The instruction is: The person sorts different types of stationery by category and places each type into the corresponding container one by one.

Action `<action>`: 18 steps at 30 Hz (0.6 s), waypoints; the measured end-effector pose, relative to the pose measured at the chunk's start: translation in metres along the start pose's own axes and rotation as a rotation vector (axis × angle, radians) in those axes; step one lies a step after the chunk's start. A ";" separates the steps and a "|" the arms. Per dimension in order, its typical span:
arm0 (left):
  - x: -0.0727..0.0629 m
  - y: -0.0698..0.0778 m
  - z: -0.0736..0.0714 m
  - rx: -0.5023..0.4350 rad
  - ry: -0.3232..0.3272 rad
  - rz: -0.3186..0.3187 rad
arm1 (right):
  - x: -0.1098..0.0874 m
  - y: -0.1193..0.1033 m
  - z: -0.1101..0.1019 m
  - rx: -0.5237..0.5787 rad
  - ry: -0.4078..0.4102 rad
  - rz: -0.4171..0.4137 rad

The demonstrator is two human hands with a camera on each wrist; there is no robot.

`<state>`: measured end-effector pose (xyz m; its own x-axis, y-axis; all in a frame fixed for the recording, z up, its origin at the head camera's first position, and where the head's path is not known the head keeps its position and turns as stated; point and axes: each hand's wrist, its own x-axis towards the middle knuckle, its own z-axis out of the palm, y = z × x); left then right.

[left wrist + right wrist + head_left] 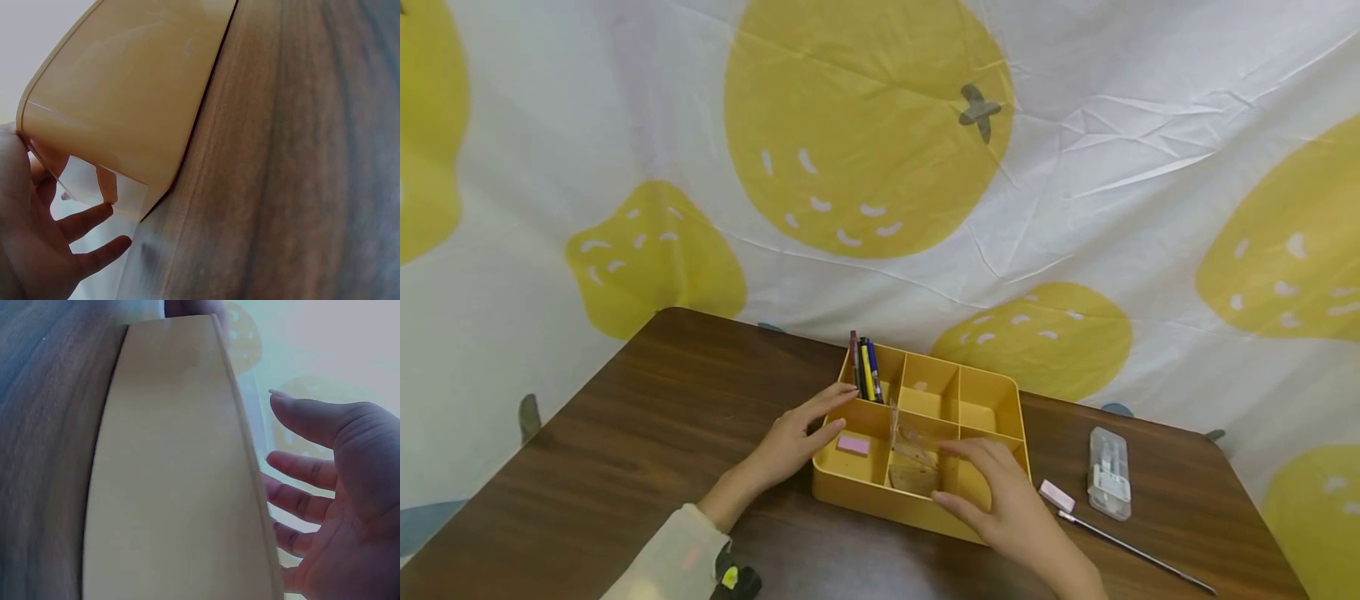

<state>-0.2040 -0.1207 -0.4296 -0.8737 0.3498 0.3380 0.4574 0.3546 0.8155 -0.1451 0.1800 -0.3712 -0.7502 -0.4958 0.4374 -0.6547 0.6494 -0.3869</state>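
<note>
A yellow organizer box (880,508) with several compartments stands on the table. My left hand (797,433) is at its left side, fingers extended over the rim; in the left wrist view the hand (50,231) lies along an end wall that has a cut-out. My right hand (1000,500) hovers over the front right part of the box, thumb and fingers spread with nothing between them. Just left of it, a clear plastic sheet-like piece (913,454) leans in the front middle compartment. A pink eraser (853,446) lies in the front left compartment; several pens (867,371) stand behind it.
Right of the box lie another pink eraser (1057,496), a thin dark pencil-like stick (1138,550) and a clear plastic case (1108,473) with small items inside. A fruit-print curtain (865,283) hangs right behind the brown table (662,417).
</note>
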 end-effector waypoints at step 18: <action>0.001 -0.002 0.000 -0.015 0.006 0.003 | -0.017 0.021 -0.037 -0.062 0.129 0.065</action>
<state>-0.2058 -0.1208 -0.4314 -0.8731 0.3457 0.3436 0.4579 0.3401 0.8213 -0.1429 0.2238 -0.3569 -0.7701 -0.3764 0.5150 -0.5953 0.7141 -0.3683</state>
